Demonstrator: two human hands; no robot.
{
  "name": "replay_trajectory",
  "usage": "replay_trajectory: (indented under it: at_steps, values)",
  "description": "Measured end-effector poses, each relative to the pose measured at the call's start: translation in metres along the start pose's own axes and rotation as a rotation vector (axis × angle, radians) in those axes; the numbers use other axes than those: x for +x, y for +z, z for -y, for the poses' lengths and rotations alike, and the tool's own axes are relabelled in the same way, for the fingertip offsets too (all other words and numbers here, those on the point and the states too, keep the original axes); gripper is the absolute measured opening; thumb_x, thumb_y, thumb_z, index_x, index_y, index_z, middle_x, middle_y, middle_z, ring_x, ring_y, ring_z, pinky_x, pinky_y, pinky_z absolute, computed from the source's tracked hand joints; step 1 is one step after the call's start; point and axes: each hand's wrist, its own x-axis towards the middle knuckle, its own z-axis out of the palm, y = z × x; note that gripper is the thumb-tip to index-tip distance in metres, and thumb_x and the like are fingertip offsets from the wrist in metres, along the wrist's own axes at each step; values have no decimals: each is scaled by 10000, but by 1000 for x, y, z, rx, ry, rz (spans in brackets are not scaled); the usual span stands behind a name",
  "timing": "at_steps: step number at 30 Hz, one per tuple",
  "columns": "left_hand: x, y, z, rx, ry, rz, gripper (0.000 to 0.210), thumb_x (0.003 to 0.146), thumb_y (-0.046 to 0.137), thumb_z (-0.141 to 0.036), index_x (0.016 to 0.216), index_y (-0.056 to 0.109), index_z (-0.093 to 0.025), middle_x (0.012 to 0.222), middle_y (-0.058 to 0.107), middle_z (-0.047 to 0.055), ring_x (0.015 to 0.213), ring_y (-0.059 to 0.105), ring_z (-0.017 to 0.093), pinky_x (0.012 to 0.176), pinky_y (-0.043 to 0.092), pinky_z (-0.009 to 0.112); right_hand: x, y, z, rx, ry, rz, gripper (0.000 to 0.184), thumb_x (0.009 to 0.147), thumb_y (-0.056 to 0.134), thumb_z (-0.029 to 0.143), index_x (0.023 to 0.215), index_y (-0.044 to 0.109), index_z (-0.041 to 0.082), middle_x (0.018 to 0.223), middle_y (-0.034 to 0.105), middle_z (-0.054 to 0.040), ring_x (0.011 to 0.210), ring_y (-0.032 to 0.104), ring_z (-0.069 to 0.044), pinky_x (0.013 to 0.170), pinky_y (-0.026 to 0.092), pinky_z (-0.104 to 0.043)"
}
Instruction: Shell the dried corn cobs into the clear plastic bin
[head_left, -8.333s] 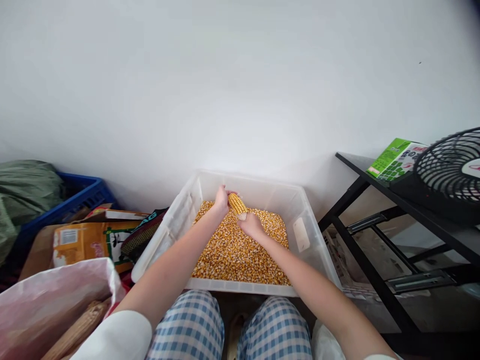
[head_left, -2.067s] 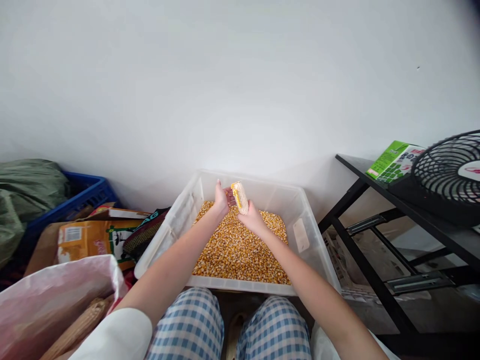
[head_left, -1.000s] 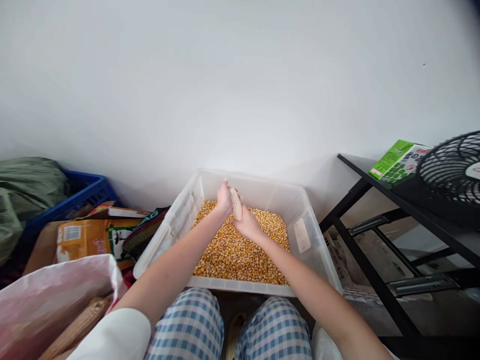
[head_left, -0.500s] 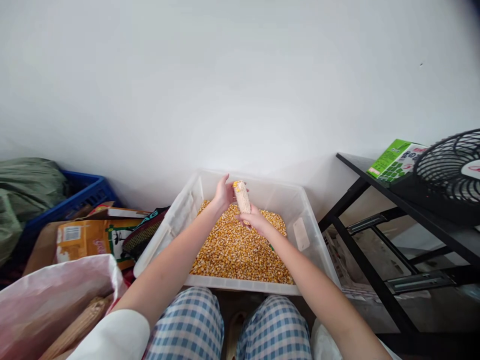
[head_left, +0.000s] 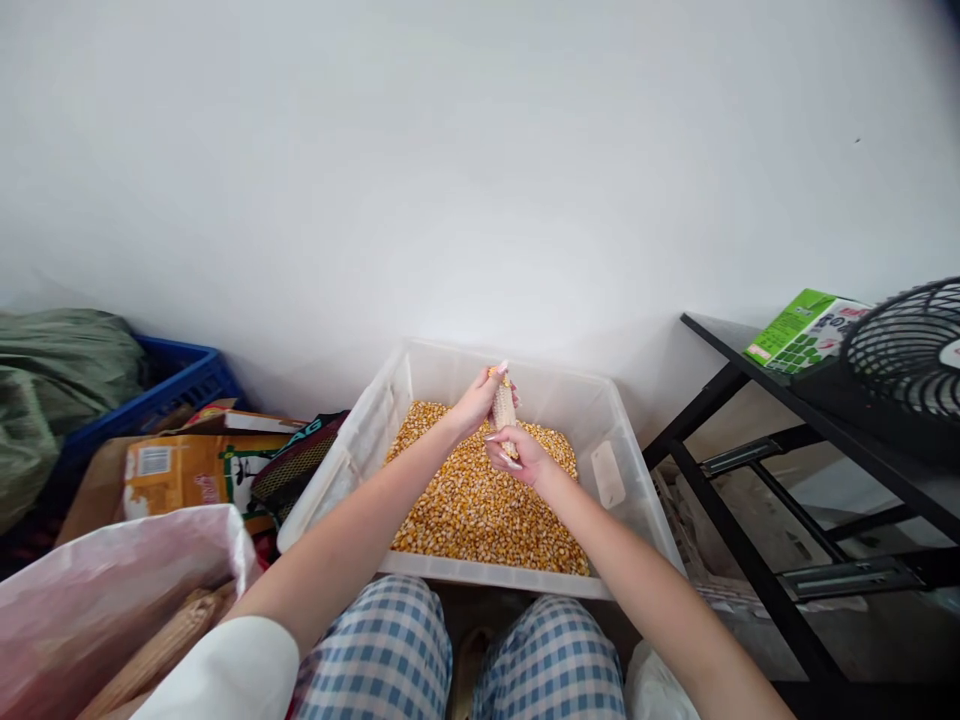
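Observation:
A mostly bare corn cob (head_left: 504, 406), with a few yellow kernels at its far end, is held above the heap of loose corn kernels (head_left: 480, 520). My left hand (head_left: 476, 402) is closed round the cob's upper part, its thumb pressed near the remaining kernels. Lower down, my right hand (head_left: 520, 455) grips the near end, fingers wrapped about it. Beneath both hands stands the translucent plastic bin (head_left: 637, 480) that contains the kernels.
At the lower left, a pinkish-white sack (head_left: 97, 560) holds cobs (head_left: 161, 645). Behind it are an orange package (head_left: 176, 475) and a blue crate (head_left: 184, 375). On the right, a black table (head_left: 750, 370) carries a green-white box (head_left: 806, 330) and a fan (head_left: 911, 350).
My left hand has closed from an open pose onto the cob's upper end, its thumb now on the kernels. The view has shifted slightly, and the cob sits a little farther right.

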Motion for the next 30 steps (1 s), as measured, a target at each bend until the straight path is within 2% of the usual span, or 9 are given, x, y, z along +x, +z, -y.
replay_trajectory:
  at_steps: [4,8,11,14,18,20,22,25,30]
  values:
    - [-1,-2,-2,99,16,25,372,708,556,-499,905,449,-203,750,573,18,564,572,119,471,424,214,1,-6,-1,10,-11,33,301,645,453,312,393,352,184,339,300,50,302,249,-56,373,215,-210]
    - [-3,0,-9,78,34,60,358,716,580,-426,986,460,-223,917,581,45,674,587,129,548,456,238,1,-9,1,25,-59,69,252,646,460,273,427,382,175,387,342,39,335,277,-61,390,220,-215]
    - [-3,0,-14,70,33,52,371,695,606,-397,997,494,-212,943,591,61,742,595,153,573,446,242,0,-7,4,-12,-55,43,214,652,446,286,474,379,186,385,317,52,334,248,-66,386,211,-221]
    - [3,-6,-16,70,29,-60,380,669,605,-445,937,542,-183,847,620,59,699,601,163,565,430,246,2,0,6,-194,-95,-193,106,635,468,288,627,419,194,418,333,69,346,272,-79,388,226,-219]
    - [15,-23,-13,-149,-156,-318,400,741,421,-523,698,531,-140,578,572,57,508,552,158,517,431,283,5,12,2,-810,-205,-611,226,606,507,231,828,479,199,600,505,15,511,463,-134,489,321,-241]
    - [19,-29,-10,-235,-222,-426,357,782,352,-457,639,485,-159,486,514,38,439,515,157,480,424,293,6,16,-1,-1121,-188,-708,235,619,510,231,852,500,198,677,556,-25,617,518,-176,556,345,-268]
    - [21,-32,-6,-258,-197,-524,288,799,336,-386,619,434,-183,432,452,2,385,473,145,445,406,280,6,20,-2,-1264,-139,-713,240,637,508,236,873,504,197,707,577,-44,664,538,-199,577,348,-280]
    - [23,-32,0,-176,-26,-607,279,801,364,-395,605,384,-198,414,413,-28,356,442,123,418,370,247,8,23,-2,-1176,-120,-633,263,623,506,207,885,494,203,735,578,-34,655,541,-183,542,350,-261]
    - [22,-31,2,66,131,-562,378,806,365,-473,551,395,-195,417,413,-20,370,436,119,406,331,237,9,23,-3,-734,-106,-474,316,582,501,164,892,455,204,586,476,42,427,432,-96,400,307,-212]
